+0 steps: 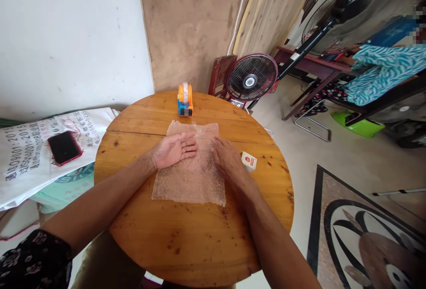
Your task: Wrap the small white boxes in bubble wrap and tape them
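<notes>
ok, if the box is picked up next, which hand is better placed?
Right, I'd say. The right hand is on the box side of the wrap, close to it. The left hand is farther off, palm up, and would have to cross the right.

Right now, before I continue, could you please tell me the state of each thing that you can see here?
Bubble wrap: spread out on the table.
Left hand: open, empty, palm visible.
Right hand: open, at the wrap's right side.
Tape dispenser: upright, tape roll loaded.
Small box: beside the right hand; closed or not, unclear.
Phone: screen dark.
Round fan: on or off, cannot tell.
</notes>
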Available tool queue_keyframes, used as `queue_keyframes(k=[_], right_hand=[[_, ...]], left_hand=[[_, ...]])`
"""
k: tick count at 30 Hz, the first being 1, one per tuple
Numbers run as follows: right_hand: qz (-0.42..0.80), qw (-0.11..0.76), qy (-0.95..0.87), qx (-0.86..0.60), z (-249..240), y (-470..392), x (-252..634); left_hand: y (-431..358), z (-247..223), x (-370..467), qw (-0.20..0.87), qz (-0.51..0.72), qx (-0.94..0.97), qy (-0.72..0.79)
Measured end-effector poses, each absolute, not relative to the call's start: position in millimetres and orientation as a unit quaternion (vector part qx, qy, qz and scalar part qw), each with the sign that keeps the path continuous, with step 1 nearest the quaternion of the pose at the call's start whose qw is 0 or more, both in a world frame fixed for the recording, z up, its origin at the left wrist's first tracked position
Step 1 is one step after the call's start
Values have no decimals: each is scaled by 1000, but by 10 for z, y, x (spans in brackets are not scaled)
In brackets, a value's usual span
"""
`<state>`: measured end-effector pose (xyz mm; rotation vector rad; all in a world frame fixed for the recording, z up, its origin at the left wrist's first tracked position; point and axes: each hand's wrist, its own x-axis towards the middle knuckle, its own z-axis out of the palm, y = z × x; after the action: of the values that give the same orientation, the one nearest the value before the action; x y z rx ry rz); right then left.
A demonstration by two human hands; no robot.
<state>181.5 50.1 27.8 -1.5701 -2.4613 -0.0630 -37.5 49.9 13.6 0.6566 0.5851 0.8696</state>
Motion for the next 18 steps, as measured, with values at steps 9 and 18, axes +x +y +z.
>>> queue_keyframes(k=[9,18], right_hand=[[-29,78,-834,-546,348,459,1827],[-29,32,-826,-562,500,413,1829]], left_hand=[[485,168,-365,815,410,297,284],[497,151,-368,814,406,304,281]])
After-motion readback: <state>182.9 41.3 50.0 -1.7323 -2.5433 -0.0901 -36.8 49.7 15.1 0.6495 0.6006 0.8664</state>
